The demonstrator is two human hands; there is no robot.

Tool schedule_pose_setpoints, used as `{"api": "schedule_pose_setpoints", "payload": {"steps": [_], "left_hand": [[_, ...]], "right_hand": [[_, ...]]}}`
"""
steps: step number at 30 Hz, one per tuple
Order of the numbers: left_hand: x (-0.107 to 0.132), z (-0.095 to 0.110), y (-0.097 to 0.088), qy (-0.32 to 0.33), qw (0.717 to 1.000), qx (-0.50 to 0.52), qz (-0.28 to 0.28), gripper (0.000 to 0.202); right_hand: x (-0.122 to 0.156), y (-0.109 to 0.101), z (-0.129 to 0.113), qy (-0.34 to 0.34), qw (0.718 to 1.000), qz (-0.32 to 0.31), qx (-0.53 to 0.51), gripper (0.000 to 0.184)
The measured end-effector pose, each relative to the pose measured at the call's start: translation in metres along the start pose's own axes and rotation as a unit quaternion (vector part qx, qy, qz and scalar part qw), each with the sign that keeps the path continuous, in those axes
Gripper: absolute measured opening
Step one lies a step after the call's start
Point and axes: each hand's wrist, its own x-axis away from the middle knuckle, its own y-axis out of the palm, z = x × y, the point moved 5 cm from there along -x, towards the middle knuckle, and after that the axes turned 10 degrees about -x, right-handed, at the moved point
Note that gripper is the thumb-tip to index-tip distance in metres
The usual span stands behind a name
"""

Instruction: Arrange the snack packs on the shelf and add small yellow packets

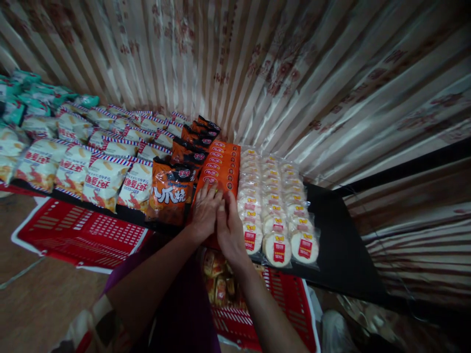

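A row of overlapping flat orange packets (218, 162) lies on the black table, running away from me. My left hand (206, 210) rests flat on the near end of this row, fingers stretched forward. Beside it, my right hand (230, 226) is held edge-on along the row's right side, fingers extended and the thumb close to the left hand. Part of the near packets is hidden under both hands. Left of them stand orange and black snack bags (171, 189). Close to my right hand are rows of round white wrapped crackers (273, 215).
White snack bags (105, 179) with striped tops fill the table's left, with teal packets (40, 93) beyond. A red basket (106, 230) is below at left; another red basket (290, 299) holds gold-wrapped packets (220, 284). A patterned curtain (235, 63) hangs behind the black table (331, 230).
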Motion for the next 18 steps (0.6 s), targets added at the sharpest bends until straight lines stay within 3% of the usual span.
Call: {"api": "schedule_pose_setpoints", "payload": {"steps": [5, 9, 18], "left_hand": [[0.000, -0.003, 0.007, 0.005, 1.000, 0.006, 0.006, 0.042], [0.003, -0.003, 0.012, 0.002, 0.999, 0.022, 0.037, 0.044], [0.001, 0.005, 0.020, -0.008, 0.997, 0.026, 0.076, 0.057]], "right_hand": [[0.008, 0.006, -0.015, -0.034, 0.999, -0.002, 0.012, 0.059], [-0.002, 0.010, -0.016, -0.047, 0.998, 0.003, 0.033, 0.061], [-0.070, 0.015, -0.009, -0.084, 0.984, -0.014, 0.156, 0.055]]}}
